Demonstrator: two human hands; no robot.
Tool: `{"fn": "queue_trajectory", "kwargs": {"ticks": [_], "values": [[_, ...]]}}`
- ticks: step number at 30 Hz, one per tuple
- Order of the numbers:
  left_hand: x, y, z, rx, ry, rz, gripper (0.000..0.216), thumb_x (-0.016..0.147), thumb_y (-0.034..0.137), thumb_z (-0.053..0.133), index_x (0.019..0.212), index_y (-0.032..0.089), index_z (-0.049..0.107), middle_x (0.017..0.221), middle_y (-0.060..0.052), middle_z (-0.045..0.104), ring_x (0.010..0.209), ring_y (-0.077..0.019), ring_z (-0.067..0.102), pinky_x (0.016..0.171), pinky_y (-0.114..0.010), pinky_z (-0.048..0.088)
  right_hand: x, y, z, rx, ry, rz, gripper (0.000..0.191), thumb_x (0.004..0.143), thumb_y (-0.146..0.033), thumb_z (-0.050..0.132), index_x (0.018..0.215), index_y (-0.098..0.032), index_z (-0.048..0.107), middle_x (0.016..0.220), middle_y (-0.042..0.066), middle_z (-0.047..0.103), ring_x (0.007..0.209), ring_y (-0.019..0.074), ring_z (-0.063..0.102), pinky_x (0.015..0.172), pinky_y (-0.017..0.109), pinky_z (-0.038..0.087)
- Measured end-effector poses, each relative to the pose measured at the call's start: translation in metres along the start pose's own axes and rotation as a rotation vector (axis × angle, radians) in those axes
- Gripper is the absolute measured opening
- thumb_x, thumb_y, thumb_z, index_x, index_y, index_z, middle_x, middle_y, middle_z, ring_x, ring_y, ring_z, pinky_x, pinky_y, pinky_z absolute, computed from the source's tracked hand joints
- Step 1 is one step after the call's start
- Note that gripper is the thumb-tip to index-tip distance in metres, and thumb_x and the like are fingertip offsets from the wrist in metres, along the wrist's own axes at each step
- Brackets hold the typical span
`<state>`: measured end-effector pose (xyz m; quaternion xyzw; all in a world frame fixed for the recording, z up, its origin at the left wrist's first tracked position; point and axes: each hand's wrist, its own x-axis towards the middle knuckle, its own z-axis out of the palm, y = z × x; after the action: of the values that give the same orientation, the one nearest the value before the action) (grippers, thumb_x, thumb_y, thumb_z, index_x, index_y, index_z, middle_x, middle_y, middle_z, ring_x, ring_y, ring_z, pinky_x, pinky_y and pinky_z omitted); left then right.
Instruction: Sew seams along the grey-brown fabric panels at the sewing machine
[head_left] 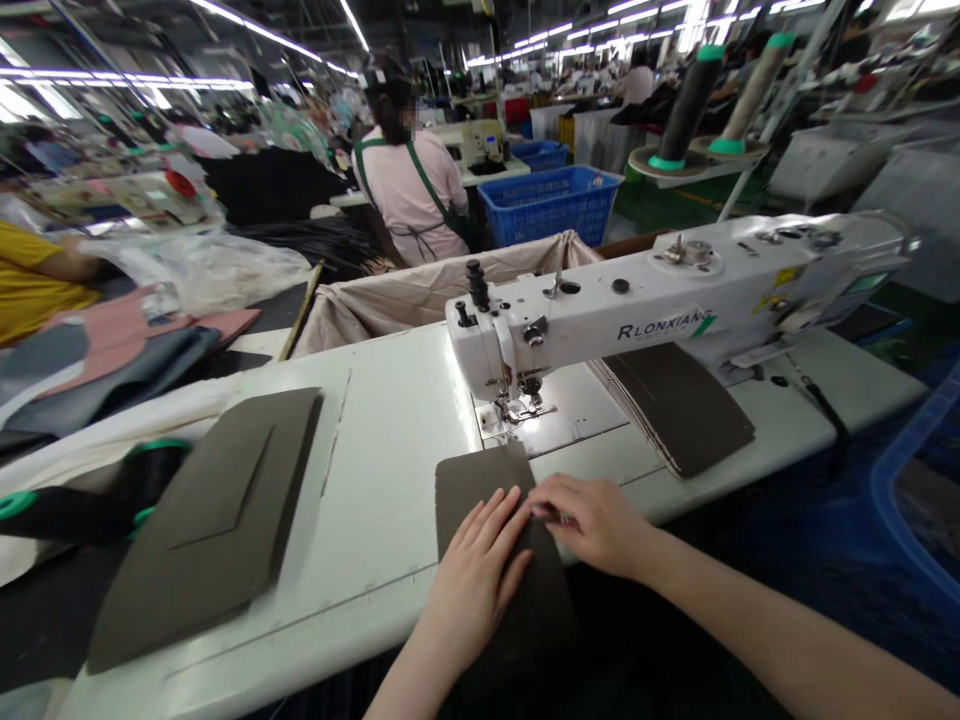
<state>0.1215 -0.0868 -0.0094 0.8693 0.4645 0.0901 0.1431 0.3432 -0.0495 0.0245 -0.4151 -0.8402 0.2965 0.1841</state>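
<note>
Olive-brown, the panel (469,484) overhangs the table (390,420), probably light and flexible, best held by its edges; the left hand (480,562) lies flat on it, fingers extended; the right hand (596,522) curls at its edge, hold unclear.

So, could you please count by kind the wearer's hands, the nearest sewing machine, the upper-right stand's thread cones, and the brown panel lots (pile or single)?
Hands: 2 (left hand, right hand)
Sewing machine: 1
Thread cones: 2 (dark cone, paler cone)
Brown panel lots: 3 (left lot, middle lot, right lot)
Total: 8
</note>
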Motion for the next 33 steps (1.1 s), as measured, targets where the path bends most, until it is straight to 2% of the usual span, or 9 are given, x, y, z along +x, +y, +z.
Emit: {"fn": "queue_trajectory", "kwargs": {"ticks": [4, 6, 8, 11, 14, 17, 21, 28, 33], "values": [[-0.023, -0.018, -0.013, 0.058, -0.027, -0.095, 0.053, 0.098, 0.025, 0.037, 0.149, 0.035, 0.025, 0.155, 0.001, 0.030, 0.142, -0.0205, 0.029, 0.114, -0.043, 0.031, 0.060, 0.022, 0.003, -0.312, 0.004, 0.021, 0.047, 0.094, -0.027, 0.045, 0.140, -0.025, 0.038, 0.147, 0.006, 0.044, 0.103, 0.0214, 0.062, 0.077, 0.030, 0.049], [-0.022, -0.024, -0.016, 0.063, -0.034, -0.105, 0.053, 0.098, 0.029, 0.039, 0.149, 0.035, 0.024, 0.155, 0.000, 0.030, 0.141, -0.0210, 0.031, 0.112, -0.042, 0.034, 0.083, 0.022, 0.012, -0.407, -0.022, -0.001, 0.056, 0.094, -0.029, 0.044, 0.147, -0.027, 0.027, 0.153, 0.007, 0.033, 0.103, 0.0230, 0.063, 0.073, 0.031, 0.051], [-0.016, -0.030, -0.019, 0.071, -0.016, -0.124, 0.060, 0.096, 0.037, 0.044, 0.151, 0.032, 0.019, 0.154, -0.003, 0.030, 0.140, -0.0232, 0.032, 0.111, -0.043, 0.035, 0.093, 0.023, 0.018, -0.455, -0.058, 0.000, 0.061, 0.092, -0.030, 0.046, 0.149, -0.026, 0.023, 0.154, 0.008, 0.030, 0.099, 0.0237, 0.065, 0.070, 0.032, 0.052], [-0.002, -0.040, -0.023, 0.099, 0.012, -0.131, 0.071, 0.092, 0.047, 0.048, 0.152, 0.027, 0.014, 0.154, -0.007, 0.031, 0.141, -0.0266, 0.030, 0.114, -0.049, 0.027, 0.087, 0.032, 0.018, -0.449, -0.093, 0.016, 0.065, 0.090, -0.030, 0.050, 0.149, -0.027, 0.024, 0.152, 0.008, 0.036, 0.091, 0.0233, 0.067, 0.069, 0.033, 0.053], [0.015, -0.051, -0.027, 0.103, -0.018, -0.089, 0.060, 0.096, 0.041, 0.041, 0.151, 0.031, 0.018, 0.155, -0.003, 0.030, 0.142, -0.0241, 0.029, 0.116, -0.048, 0.021, 0.070, 0.046, 0.012, -0.397, -0.084, 0.024, 0.062, 0.089, -0.027, 0.050, 0.147, -0.028, 0.029, 0.149, 0.005, 0.040, 0.098, 0.0237, 0.066, 0.079, 0.034, 0.052], [0.036, -0.059, -0.029, 0.091, -0.031, -0.077, 0.057, 0.097, 0.038, 0.038, 0.151, 0.031, 0.020, 0.155, -0.003, 0.030, 0.141, -0.0231, 0.029, 0.116, -0.047, 0.021, 0.061, 0.054, 0.009, -0.350, -0.048, 0.037, 0.056, 0.090, -0.026, 0.048, 0.145, -0.025, 0.034, 0.148, 0.004, 0.042, 0.110, 0.0253, 0.060, 0.089, 0.037, 0.049], [0.057, -0.059, -0.028, 0.064, 0.007, -0.097, 0.057, 0.093, 0.044, 0.045, 0.147, 0.029, 0.032, 0.151, -0.007, 0.037, 0.136, -0.0269, 0.037, 0.112, -0.049, 0.028, 0.063, 0.054, 0.010, -0.326, -0.033, 0.051, 0.051, 0.092, -0.027, 0.045, 0.143, -0.024, 0.038, 0.147, 0.006, 0.043, 0.113, 0.0248, 0.059, 0.092, 0.038, 0.048], [0.066, -0.054, -0.021, -0.006, 0.059, -0.100, 0.059, 0.092, 0.042, 0.048, 0.146, 0.026, 0.032, 0.155, -0.005, 0.030, 0.143, -0.0239, 0.024, 0.118, -0.047, 0.016, 0.066, 0.053, 0.011, -0.362, -0.073, 0.053, 0.055, 0.090, -0.027, 0.047, 0.144, -0.026, 0.036, 0.148, 0.006, 0.041, 0.105, 0.0252, 0.062, 0.085, 0.037, 0.051], [0.065, -0.055, -0.020, 0.007, 0.049, -0.098, 0.059, 0.092, 0.041, 0.048, 0.147, 0.026, 0.031, 0.155, -0.004, 0.029, 0.144, -0.0234, 0.023, 0.119, -0.047, 0.015, 0.066, 0.053, 0.010, -0.367, -0.081, 0.051, 0.054, 0.090, -0.027, 0.047, 0.143, -0.025, 0.037, 0.148, 0.005, 0.041, 0.102, 0.0246, 0.063, 0.083, 0.036, 0.051]]}}
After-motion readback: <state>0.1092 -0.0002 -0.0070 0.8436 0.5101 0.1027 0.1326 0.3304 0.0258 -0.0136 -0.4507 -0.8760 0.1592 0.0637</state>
